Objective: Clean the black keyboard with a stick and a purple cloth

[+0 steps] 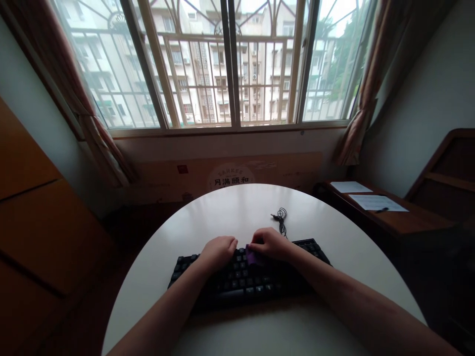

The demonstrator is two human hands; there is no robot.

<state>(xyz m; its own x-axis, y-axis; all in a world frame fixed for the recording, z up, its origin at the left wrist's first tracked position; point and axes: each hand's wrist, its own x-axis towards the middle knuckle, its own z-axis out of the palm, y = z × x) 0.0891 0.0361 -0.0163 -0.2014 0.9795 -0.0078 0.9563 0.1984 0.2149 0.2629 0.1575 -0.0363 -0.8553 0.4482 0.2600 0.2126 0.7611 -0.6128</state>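
A black keyboard (237, 283) lies across the white round table in front of me. My left hand (219, 251) rests over its upper left part, fingers closed against its far edge, with the fingertips partly hidden. In my right hand (270, 242) a small purple cloth (254, 257) is pinched between thumb and fingers. The cloth touches the keys right of the keyboard's middle. Both hands are close together, and my forearms cover parts of the keyboard.
A coiled black cable (282, 217) lies beyond the keyboard on the white table (156, 267). To the right, a brown wooden surface (419, 217) carries papers (378, 202) and a dark pen (382, 210). A printed cardboard panel (178, 180) stands below the window.
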